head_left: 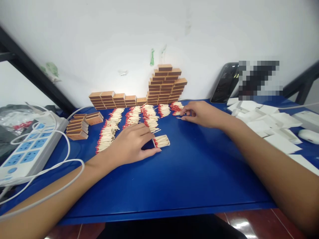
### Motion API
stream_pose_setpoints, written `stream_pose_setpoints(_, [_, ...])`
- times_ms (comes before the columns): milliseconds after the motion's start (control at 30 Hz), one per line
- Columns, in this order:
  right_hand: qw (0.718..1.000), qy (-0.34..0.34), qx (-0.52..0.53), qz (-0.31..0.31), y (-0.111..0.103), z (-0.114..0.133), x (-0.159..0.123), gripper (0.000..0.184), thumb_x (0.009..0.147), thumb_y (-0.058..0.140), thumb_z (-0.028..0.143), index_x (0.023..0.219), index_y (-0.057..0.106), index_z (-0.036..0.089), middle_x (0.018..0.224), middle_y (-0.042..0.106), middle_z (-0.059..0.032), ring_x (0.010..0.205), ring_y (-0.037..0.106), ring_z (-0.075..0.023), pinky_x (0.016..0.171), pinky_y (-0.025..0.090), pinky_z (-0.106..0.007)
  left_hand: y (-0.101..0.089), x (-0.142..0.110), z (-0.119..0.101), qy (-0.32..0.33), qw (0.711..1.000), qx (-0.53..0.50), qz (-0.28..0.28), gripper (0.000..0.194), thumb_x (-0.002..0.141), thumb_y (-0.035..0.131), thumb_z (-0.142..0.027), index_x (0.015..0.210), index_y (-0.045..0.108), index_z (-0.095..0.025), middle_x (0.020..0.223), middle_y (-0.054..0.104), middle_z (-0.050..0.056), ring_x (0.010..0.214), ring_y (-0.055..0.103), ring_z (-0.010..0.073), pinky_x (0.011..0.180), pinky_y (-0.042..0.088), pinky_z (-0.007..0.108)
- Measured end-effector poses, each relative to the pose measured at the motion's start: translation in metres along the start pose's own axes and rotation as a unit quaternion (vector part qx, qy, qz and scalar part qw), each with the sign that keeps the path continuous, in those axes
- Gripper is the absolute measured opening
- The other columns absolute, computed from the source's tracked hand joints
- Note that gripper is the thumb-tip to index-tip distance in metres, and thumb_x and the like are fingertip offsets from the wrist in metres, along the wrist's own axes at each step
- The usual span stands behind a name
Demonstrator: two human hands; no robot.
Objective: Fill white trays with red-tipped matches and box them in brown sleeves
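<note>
My left hand (133, 142) pinches the tray (169, 143) by its nearer end, seemingly to steady it, with matches (161, 141) inside; my right hand (199, 113) pinches one match (178, 118), the pile (175, 107) just beside my fingertips

Left hand (136, 141): around the end of the match-filled tray (161, 141)
Right hand (196, 113): beside the rightmost match pile (176, 108)
Worktop (179, 176): blue

Blue table (189, 179), red match heads (174, 107), white tray (169, 142)
</note>
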State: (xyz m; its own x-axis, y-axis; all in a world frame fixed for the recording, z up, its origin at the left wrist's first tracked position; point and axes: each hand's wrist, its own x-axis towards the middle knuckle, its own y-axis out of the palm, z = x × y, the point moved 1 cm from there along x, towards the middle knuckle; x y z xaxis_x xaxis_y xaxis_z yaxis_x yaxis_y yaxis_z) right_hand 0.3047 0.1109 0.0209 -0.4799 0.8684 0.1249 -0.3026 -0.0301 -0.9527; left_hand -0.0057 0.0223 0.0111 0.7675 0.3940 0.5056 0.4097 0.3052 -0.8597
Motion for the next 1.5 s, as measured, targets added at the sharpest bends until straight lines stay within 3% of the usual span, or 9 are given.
stream_pose_setpoints(200, [1.000, -0.010, 0.013, -0.013, 0.004, 0.002, 0.001, 0.026, 0.090, 0.066, 0.037, 0.104, 0.082, 0.021, 0.090, 0.076, -0.0080, 0.076, 0.064, -0.0222, 0.071, 0.045, -0.033, 0.000, 0.001, 0.000, 0.003, 1.000, 0.003, -0.004, 0.037, 0.103, 0.067, -0.050, 0.091, 0.072, -0.015, 0.083, 0.069, 0.005, 0.081, 0.065, 0.0215, 0.077, 0.052, 0.036])
stream_pose_setpoints(400, [1.000, 0.017, 0.003, 0.010, 0.006, 0.006, 0.003, 0.018, 0.093, 0.062, 0.032, 0.086, 0.075, 0.020, 0.082, 0.074, -0.0074, 0.071, 0.062, -0.0210, 0.068, 0.043, -0.033, 0.000, 0.001, -0.001, 0.002, 1.000, 0.002, -0.003, 0.035, 0.103, 0.068, -0.049, 0.091, 0.072, -0.016, 0.083, 0.069, 0.005, 0.080, 0.065, 0.0210, 0.076, 0.052, 0.036])
stream_pose_setpoints(567, [0.999, 0.029, -0.004, 0.045, 0.000, 0.016, -0.002, 0.019, 0.095, 0.061, 0.031, 0.084, 0.071, 0.020, 0.088, 0.076, -0.0090, 0.074, 0.063, -0.0214, 0.069, 0.043, -0.033, 0.000, 0.001, -0.001, 0.000, 1.000, 0.002, -0.002, 0.036, 0.103, 0.068, -0.049, 0.091, 0.072, -0.015, 0.084, 0.069, 0.005, 0.080, 0.065, 0.0208, 0.076, 0.053, 0.036])
stream_pose_setpoints(733, [0.993, -0.003, 0.072, 0.094, -0.009, 0.039, -0.013, 0.019, 0.094, 0.064, 0.037, 0.089, 0.073, 0.022, 0.085, 0.075, -0.0056, 0.072, 0.062, -0.0198, 0.066, 0.042, -0.032, -0.001, 0.001, -0.001, 0.001, 1.000, 0.002, -0.004, 0.036, 0.103, 0.067, -0.049, 0.091, 0.072, -0.015, 0.084, 0.070, 0.005, 0.080, 0.065, 0.0206, 0.076, 0.053, 0.036])
stream_pose_setpoints(900, [0.987, -0.049, 0.102, 0.115, -0.005, 0.063, -0.025, 0.023, 0.097, 0.063, 0.043, 0.092, 0.073, 0.023, 0.090, 0.073, -0.0046, 0.072, 0.060, -0.0186, 0.064, 0.041, -0.032, -0.001, 0.001, -0.002, -0.012, 1.000, -0.002, 0.014, 0.036, 0.103, 0.067, -0.049, 0.094, 0.073, -0.015, 0.087, 0.072, 0.006, 0.083, 0.067, 0.0212, 0.077, 0.054, 0.036])
stream_pose_setpoints(1233, [0.985, -0.111, 0.112, 0.071, 0.014, 0.093, -0.031, 0.015, 0.101, 0.063, 0.032, 0.091, 0.065, 0.021, 0.096, 0.070, -0.0058, 0.080, 0.060, -0.0192, 0.070, 0.041, -0.032, 0.000, 0.001, -0.002, -0.028, 0.999, -0.026, 0.039, 0.037, 0.104, 0.065, -0.052, 0.097, 0.075, -0.016, 0.089, 0.073, 0.007, 0.086, 0.070, 0.0224, 0.081, 0.056, 0.037])
stream_pose_setpoints(1500, [0.979, -0.129, 0.143, 0.073, 0.013, 0.093, -0.031, 0.006, 0.099, 0.065, 0.021, 0.096, 0.071, 0.021, 0.099, 0.069, -0.0043, 0.082, 0.061, -0.0178, 0.072, 0.043, -0.030, -0.001, 0.002, -0.003, -0.028, 0.999, -0.018, 0.041, 0.037, 0.104, 0.065, -0.052, 0.098, 0.073, -0.017, 0.090, 0.073, 0.007, 0.086, 0.069, 0.0219, 0.082, 0.055, 0.037])
